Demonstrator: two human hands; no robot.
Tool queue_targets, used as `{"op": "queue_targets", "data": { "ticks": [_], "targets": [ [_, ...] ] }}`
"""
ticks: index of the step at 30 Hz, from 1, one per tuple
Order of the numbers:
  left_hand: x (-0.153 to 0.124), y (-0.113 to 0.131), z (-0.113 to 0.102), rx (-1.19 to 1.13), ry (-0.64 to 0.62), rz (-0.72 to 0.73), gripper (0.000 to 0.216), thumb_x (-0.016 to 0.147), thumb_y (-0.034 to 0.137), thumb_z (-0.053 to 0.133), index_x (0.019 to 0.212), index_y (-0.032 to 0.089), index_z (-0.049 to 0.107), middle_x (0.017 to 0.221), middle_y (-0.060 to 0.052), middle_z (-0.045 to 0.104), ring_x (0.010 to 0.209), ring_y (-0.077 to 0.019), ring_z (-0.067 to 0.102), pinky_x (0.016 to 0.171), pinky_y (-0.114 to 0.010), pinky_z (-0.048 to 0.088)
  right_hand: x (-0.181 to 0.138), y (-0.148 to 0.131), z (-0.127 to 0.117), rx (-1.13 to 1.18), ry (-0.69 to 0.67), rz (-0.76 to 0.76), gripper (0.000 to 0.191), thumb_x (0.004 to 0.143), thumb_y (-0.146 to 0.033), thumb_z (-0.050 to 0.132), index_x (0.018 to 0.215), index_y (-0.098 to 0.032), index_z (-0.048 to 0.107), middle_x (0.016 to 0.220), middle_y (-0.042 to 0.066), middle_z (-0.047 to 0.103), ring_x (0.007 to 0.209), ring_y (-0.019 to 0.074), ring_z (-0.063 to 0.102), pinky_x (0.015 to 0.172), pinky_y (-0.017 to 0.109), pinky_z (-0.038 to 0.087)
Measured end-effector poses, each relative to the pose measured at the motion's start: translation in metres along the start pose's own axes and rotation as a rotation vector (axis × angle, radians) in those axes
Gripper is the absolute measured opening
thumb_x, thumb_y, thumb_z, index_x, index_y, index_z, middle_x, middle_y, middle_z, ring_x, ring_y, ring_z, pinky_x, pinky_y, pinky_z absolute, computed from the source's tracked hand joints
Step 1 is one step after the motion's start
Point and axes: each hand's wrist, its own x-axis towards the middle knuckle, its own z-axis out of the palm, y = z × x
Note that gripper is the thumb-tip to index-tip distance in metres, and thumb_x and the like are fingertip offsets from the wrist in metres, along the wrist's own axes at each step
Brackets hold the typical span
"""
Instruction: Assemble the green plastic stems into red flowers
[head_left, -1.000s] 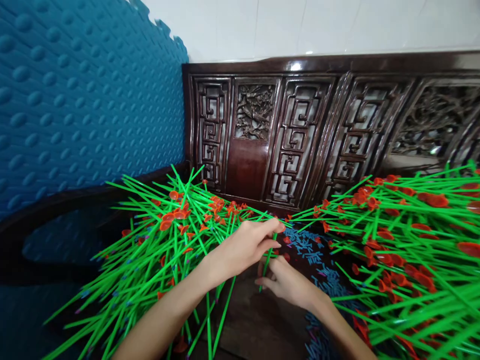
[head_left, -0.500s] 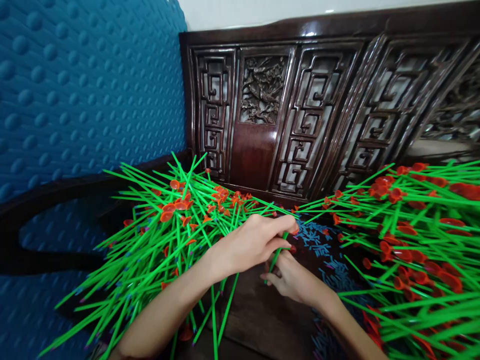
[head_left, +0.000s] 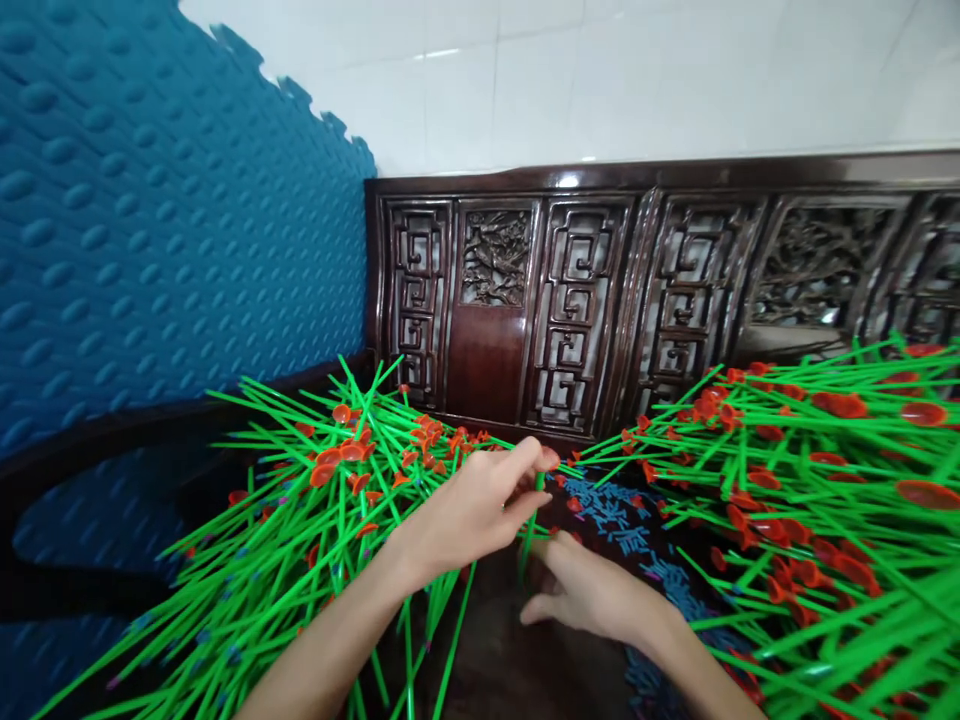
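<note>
2 hands (head_left: 480, 505), 2 stick piles (head_left: 300, 520).

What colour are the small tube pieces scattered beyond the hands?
Blue small tube pieces, seen in the head view, the only one.

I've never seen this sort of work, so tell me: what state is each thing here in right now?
Left hand: grip closed on a green stick.
Right hand: fingers at the stick's lower end.
Green stick: held near upright between both hands.
Left pile: loose, criss-crossed, red caps on.
Right pile: loose, capped.
Blue bits: scattered.
</note>
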Motion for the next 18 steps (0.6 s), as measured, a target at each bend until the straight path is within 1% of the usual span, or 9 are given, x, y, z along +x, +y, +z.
{"op": "queue_targets", "data": {
  "ticks": [2,4,6,9,11,12,14,16,18],
  "targets": [
    [-0.002,0.009,-0.013,0.044,0.153,0.05,0.016,0.092,0.012,0.062,0.105,0.019,0.056,0.102,-0.002,0.073,0.09,-0.0114,0.072,0.077,-0.022,0.059,-0.009,-0.001,-0.018,0.003,0.064,-0.019,0.039,0.07,-0.035,0.082,0.1,-0.017,0.066,0.078,0.002,0.067,0.068,0.0174,0.064,0.058,0.026,0.047],
    [-0.008,0.018,-0.03,0.288,0.492,0.158,0.019,0.088,0.011,0.068,0.102,0.021,0.06,0.099,0.001,0.074,0.094,-0.0128,0.073,0.08,-0.024,0.061,-0.019,0.0,-0.041,0.013,0.154,-0.057,0.03,0.081,-0.039,0.072,0.1,-0.017,0.065,0.069,0.0,0.067,0.062,0.0158,0.064,0.056,0.025,0.047],
    [-0.014,0.024,-0.048,0.524,0.745,0.197,0.023,0.081,0.011,0.076,0.097,0.021,0.062,0.098,0.002,0.076,0.086,-0.0125,0.074,0.077,-0.024,0.063,-0.031,0.006,-0.066,-0.042,0.304,-0.107,0.022,0.09,-0.038,0.063,0.097,-0.018,0.066,0.073,0.002,0.071,0.064,0.0161,0.066,0.059,0.027,0.049],
    [-0.019,0.022,-0.071,0.672,0.935,0.177,0.019,0.076,0.013,0.08,0.085,0.018,0.064,0.088,0.002,0.076,0.082,-0.0158,0.076,0.067,-0.023,0.063,-0.05,0.022,-0.102,-0.245,0.607,-0.086,0.021,0.09,-0.038,0.059,0.084,-0.02,0.066,0.07,0.003,0.071,0.06,0.0171,0.066,0.058,0.028,0.05],
    [-0.018,0.012,-0.08,0.611,0.983,0.115,0.019,0.074,0.015,0.081,0.081,0.016,0.063,0.088,-0.001,0.077,0.082,-0.0179,0.076,0.068,-0.024,0.063,-0.06,0.034,-0.121,-0.367,0.779,-0.104,0.028,0.088,-0.044,0.055,0.075,-0.021,0.065,0.062,0.004,0.07,0.051,0.0174,0.063,0.052,0.029,0.046],
    [-0.017,0.006,-0.083,0.59,0.968,0.063,0.02,0.074,0.018,0.081,0.08,0.015,0.062,0.09,-0.002,0.077,0.082,-0.0183,0.076,0.068,-0.024,0.062,-0.066,0.038,-0.129,-0.41,0.845,-0.109,0.034,0.089,-0.048,0.052,0.073,-0.022,0.066,0.06,0.005,0.07,0.049,0.0177,0.062,0.051,0.03,0.046],
    [-0.013,-0.005,-0.087,0.632,0.881,-0.036,0.023,0.076,0.03,0.08,0.075,0.016,0.061,0.084,-0.002,0.075,0.078,-0.0181,0.075,0.067,-0.025,0.061,-0.077,0.042,-0.14,-0.463,0.935,-0.092,0.047,0.09,-0.059,0.046,0.069,-0.022,0.066,0.055,0.006,0.068,0.045,0.0179,0.061,0.049,0.03,0.044],
    [-0.011,-0.012,-0.089,0.746,0.781,-0.167,0.031,0.084,0.041,0.069,0.066,0.017,0.059,0.078,-0.003,0.073,0.076,-0.0195,0.072,0.069,-0.029,0.059,-0.092,0.041,-0.149,-0.509,1.009,-0.043,0.058,0.088,-0.07,0.04,0.065,-0.023,0.067,0.048,0.004,0.064,0.038,0.0172,0.057,0.045,0.03,0.04],
    [-0.011,-0.015,-0.088,0.896,0.664,-0.358,0.037,0.089,0.046,0.058,0.066,0.017,0.061,0.088,-0.008,0.072,0.085,-0.0265,0.07,0.078,-0.039,0.056,-0.111,0.042,-0.157,-0.606,1.113,0.016,0.065,0.085,-0.075,0.036,0.064,-0.023,0.068,0.05,0.004,0.063,0.036,0.0165,0.051,0.043,0.031,0.037]
  ]
}}
